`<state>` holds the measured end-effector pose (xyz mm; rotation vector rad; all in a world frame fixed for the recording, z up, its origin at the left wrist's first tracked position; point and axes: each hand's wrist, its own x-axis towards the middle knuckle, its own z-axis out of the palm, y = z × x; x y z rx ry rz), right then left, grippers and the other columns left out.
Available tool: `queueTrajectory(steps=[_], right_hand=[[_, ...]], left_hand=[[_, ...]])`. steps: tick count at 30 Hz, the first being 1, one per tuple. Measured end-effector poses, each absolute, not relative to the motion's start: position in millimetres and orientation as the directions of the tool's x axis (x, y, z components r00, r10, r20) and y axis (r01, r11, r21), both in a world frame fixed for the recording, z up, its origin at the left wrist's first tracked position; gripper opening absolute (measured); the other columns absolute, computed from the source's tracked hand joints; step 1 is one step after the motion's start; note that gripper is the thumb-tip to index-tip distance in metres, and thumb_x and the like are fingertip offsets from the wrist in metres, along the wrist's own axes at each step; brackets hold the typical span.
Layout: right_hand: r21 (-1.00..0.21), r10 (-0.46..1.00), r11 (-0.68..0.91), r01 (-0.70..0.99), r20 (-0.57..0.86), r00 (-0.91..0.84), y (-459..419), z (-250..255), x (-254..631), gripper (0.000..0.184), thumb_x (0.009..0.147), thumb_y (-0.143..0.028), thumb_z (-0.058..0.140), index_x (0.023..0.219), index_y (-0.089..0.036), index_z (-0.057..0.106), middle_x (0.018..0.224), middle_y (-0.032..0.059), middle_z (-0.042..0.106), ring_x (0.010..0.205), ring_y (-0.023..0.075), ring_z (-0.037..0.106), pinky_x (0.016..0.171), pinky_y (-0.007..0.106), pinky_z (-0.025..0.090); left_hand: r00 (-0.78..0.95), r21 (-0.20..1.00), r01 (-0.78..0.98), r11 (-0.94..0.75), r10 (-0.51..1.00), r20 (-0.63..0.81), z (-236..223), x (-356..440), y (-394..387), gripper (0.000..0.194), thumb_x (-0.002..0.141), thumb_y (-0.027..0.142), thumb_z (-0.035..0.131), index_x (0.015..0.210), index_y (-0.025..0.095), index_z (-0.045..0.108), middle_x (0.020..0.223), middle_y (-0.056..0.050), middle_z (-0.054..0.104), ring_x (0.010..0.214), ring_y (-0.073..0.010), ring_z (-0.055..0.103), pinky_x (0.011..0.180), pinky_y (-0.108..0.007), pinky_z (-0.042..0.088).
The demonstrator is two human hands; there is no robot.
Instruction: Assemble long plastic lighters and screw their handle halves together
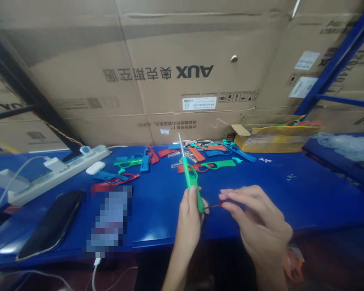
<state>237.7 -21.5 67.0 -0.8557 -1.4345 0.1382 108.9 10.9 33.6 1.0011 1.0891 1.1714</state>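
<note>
My left hand [191, 206] is wrapped round a green long-necked lighter [186, 173], its metal tube slanting up and away from me. Between thumb and fingertips my right hand [259, 220] pinches a small screwdriver [212, 206] with a red handle mostly hidden by the fingers. The screwdriver's thin shaft reaches left to the bottom end of the lighter's handle; whether its tip sits in a screw is too small to tell. Beyond my hands lies a pile of lighter parts, with an orange lighter shell [195, 153], a green shell [221, 164] and a blue shell [244, 153].
A yellow-taped carton [269, 139] with coloured pieces stands at the back right. To the left are a white power strip [60, 173], a dark phone [51, 224], a blurred-out phone [111, 220] on a cable, and an earbud case [95, 167]. Large cardboard [157, 44] walls the back.
</note>
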Motion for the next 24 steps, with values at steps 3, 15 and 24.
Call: queueTrajectory(steps=[3, 15, 24], right_hand=[[-0.607, 0.585, 0.640, 0.471, 0.782, 0.214, -23, 62, 237, 0.035, 0.089, -0.008, 0.067, 0.117, -0.029, 0.072, 0.102, 0.0030, 0.072, 0.094, 0.0192, 0.070, 0.078, 0.033, 0.060], [-0.673, 0.770, 0.558, 0.485, 0.638, 0.000, -32, 74, 258, 0.032, 0.099, -0.018, 0.055, 0.126, -0.029, 0.069, 0.118, 0.0068, 0.070, 0.112, 0.0202, 0.067, 0.092, 0.033, 0.058], [-0.713, 0.795, 0.533, 0.456, 0.607, 0.021, -26, 66, 270, 0.045, 0.101, -0.020, 0.052, 0.145, -0.031, 0.053, 0.123, 0.0053, 0.071, 0.113, 0.0192, 0.067, 0.096, 0.035, 0.056]], left_hand=[[0.033, 0.968, -0.208, 0.137, 0.991, -0.133, 34, 107, 12, 0.056, 0.095, 0.068, 0.043, 0.109, 0.016, 0.059, 0.066, 0.002, 0.055, 0.057, -0.0103, 0.050, 0.048, -0.017, 0.036], [0.018, 0.974, -0.189, 0.126, 0.992, -0.124, 33, 107, 13, 0.058, 0.094, 0.070, 0.043, 0.110, 0.016, 0.059, 0.067, 0.001, 0.057, 0.058, -0.0110, 0.051, 0.050, -0.017, 0.038], [0.009, 0.976, -0.187, 0.115, 0.993, -0.115, 32, 107, 13, 0.058, 0.092, 0.070, 0.047, 0.111, 0.017, 0.060, 0.066, 0.001, 0.057, 0.055, -0.0114, 0.051, 0.046, -0.017, 0.034]])
